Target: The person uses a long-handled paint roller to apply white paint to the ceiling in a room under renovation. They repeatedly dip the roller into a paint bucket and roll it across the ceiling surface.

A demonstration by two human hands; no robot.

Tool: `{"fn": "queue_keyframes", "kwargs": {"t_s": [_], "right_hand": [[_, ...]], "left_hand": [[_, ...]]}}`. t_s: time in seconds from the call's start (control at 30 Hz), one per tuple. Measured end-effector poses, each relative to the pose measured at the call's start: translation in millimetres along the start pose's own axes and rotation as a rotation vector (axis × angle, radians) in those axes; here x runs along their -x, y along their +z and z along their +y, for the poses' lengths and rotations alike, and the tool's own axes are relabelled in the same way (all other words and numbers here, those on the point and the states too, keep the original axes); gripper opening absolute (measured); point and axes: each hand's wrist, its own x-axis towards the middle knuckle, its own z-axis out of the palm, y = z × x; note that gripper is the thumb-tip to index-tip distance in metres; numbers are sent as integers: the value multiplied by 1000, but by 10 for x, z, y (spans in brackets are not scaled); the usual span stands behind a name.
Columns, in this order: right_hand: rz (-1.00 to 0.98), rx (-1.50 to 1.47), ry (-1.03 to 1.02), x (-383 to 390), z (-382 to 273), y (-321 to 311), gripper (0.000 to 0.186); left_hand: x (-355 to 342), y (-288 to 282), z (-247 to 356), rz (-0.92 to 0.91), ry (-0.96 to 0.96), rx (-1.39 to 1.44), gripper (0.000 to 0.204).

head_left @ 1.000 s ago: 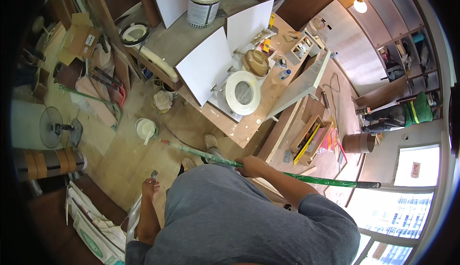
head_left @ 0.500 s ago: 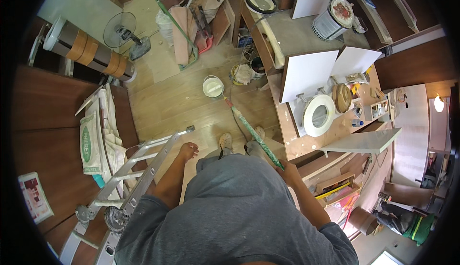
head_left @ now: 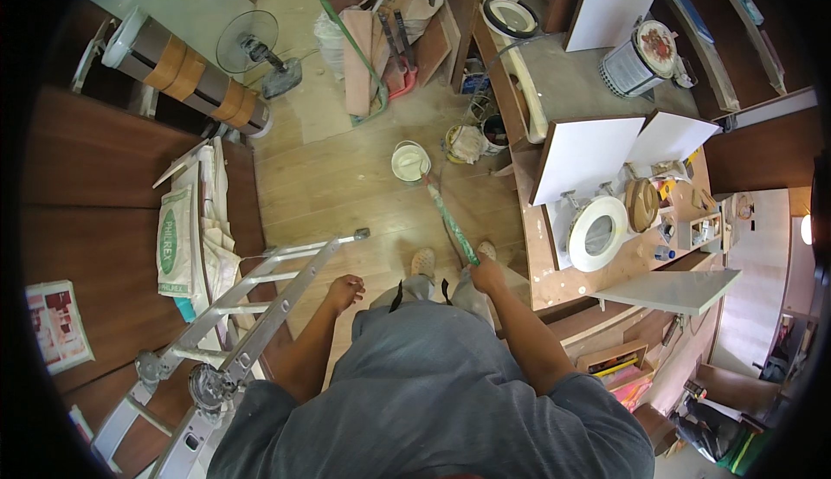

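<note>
My right hand (head_left: 487,272) is closed round a long pole (head_left: 454,228) with worn green covering. The pole slants away from me across the floor, and its reddish far end reaches the rim of a small white bucket (head_left: 409,161). Pale paint-like stuff shows inside that bucket; whatever the pole's tip carries is hidden there. Near my left side, my left hand (head_left: 345,292) hangs in the air with its fingers loosely bent and nothing seen in it. An aluminium ladder (head_left: 274,299) stands just left of that hand.
Two stained buckets (head_left: 465,144) stand beyond the white one. On the right, a workbench (head_left: 554,284) bears white boards, a round white ring and rolls of tape. A fan (head_left: 280,78) and a wrapped tall column (head_left: 186,72) stand at the far left. Sacks (head_left: 177,245) lean by the wall.
My right arm has stretched forward with the pole, bringing its far end over the bucket's rim. My left hand stays bent at my side. The whole view has shifted slightly.
</note>
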Motion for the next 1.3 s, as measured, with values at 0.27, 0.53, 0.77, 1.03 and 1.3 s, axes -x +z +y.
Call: {"fn": "queue_keyframes", "kwargs": {"t_s": [0.27, 0.53, 0.77, 1.03, 1.3], "right_hand": [[-83, 77, -20, -659, -129, 259, 40], [-116, -30, 98, -513, -2, 363, 41], [-119, -52, 93, -421, -174, 306, 41], [-108, -40, 95, -287, -10, 340, 42], [-134, 0, 40, -625, -32, 505, 49]], "left_hand": [[516, -187, -446, 79, -71, 49, 27], [739, -372, -1083, 103, -175, -25, 25], [671, -284, -881, 55, -88, -55, 26], [666, -192, -326, 28, -6, 36, 31], [618, -269, -668, -31, -108, -109, 27]]}}
